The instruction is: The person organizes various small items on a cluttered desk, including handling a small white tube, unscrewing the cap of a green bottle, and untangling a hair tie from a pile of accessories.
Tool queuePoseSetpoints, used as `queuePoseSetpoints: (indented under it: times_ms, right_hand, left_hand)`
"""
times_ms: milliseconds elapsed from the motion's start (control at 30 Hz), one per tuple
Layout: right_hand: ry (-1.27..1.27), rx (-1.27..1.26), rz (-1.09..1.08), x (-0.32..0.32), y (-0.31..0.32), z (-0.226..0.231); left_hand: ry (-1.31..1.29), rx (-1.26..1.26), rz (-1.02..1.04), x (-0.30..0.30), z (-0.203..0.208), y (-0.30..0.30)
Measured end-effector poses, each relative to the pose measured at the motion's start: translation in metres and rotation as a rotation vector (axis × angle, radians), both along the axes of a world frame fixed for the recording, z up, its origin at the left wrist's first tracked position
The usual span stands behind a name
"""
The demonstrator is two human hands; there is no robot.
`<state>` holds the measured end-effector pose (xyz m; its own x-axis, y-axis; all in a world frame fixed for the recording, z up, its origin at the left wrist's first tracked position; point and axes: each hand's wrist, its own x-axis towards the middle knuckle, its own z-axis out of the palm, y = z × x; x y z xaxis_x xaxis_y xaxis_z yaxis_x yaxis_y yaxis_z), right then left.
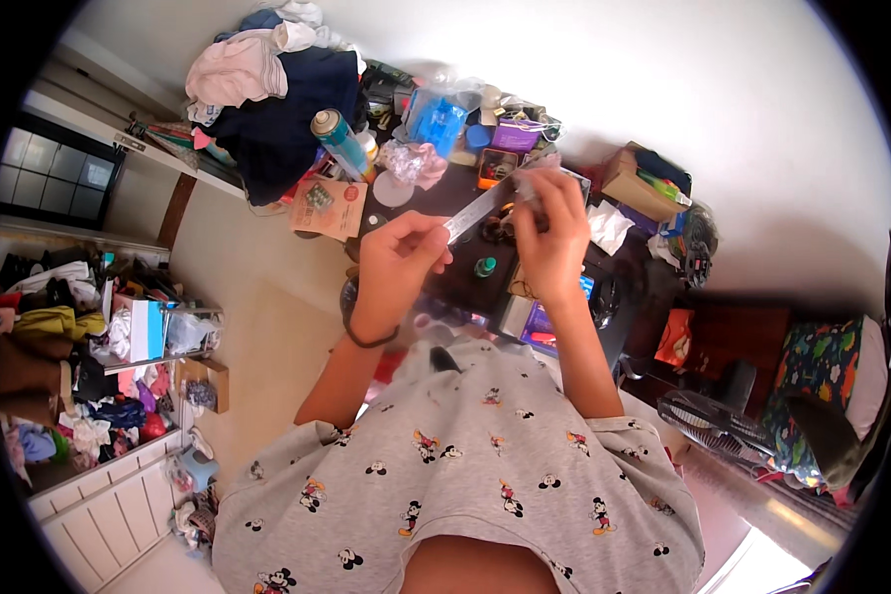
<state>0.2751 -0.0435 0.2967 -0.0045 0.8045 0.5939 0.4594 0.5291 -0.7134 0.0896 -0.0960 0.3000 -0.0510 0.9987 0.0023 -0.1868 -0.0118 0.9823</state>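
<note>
My left hand (403,259) pinches one end of a flat, clear-greyish strip (475,213) that looks like a ruler. The strip slants up and right toward my right hand (556,236). Closed fingers of that hand press a crumpled, greyish-pink piece of tissue or cloth (533,184) at the strip's far end; which of the two it is I cannot make out. Both hands are raised above a dark desk (457,282). Below them on the desk stands a small green-capped bottle (484,266).
At the desk's back stand a teal spray can (339,142), a blue container (438,123) and a pink scrunchie (413,163). A brown paper packet (328,207) lies left. A cardboard box (639,183) is at right, a fan (713,426) lower right. Cluttered shelves (119,364) fill the far left.
</note>
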Motion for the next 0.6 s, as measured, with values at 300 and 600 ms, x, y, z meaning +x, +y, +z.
queuePoseSetpoints:
  times_ms: [300,600]
  right_hand:
    - [0.155,0.337,-0.306,0.036,0.027,0.012]
    - [-0.034,0.055,0.203,-0.022,-0.016,0.003]
  left_hand:
    - [-0.020,-0.057,0.103,-0.002,-0.002,0.002]
    - [-0.114,0.020,0.061,0.016,-0.003,0.005]
